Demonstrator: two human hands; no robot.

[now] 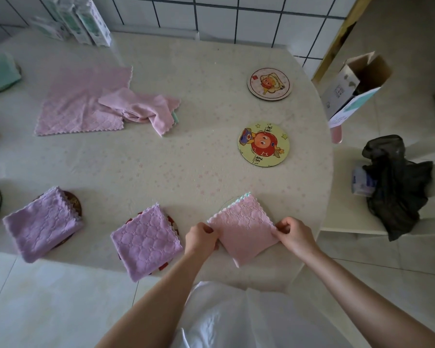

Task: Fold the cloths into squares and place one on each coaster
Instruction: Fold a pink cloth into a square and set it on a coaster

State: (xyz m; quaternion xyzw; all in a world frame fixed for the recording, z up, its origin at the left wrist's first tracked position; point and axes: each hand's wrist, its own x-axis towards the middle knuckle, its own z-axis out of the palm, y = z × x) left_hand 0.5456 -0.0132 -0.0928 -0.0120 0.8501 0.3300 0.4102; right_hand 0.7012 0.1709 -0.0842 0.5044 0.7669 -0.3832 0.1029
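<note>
Pink cloth (244,232), folded into a square, is lying at the near edge of the table (186,159). I am pinching it at two opposite corners: my left hand (202,238) is gripping the left corner and my right hand (295,236) the right one. I am holding it so, I think, to keep the layers together while centring it over the hidden coaster (227,203); only a thin pale arc is showing, so I am not fully sure.

To the left, the near purple cloth (146,241) and the far purple cloth (42,223) are resting folded, each on its own coaster and hanging over the rim. The yellow coaster (263,144) and the pale coaster (268,83) are lying bare. The flat pink cloth (83,101) and the crumpled pink cloth (141,106) are lying unfolded.

Beside the table an open cardboard box (354,81) is standing tilted, its inside too dark to read. A black plastic bag (397,187) is lying with a bluish packet (362,182) showing from it.
</note>
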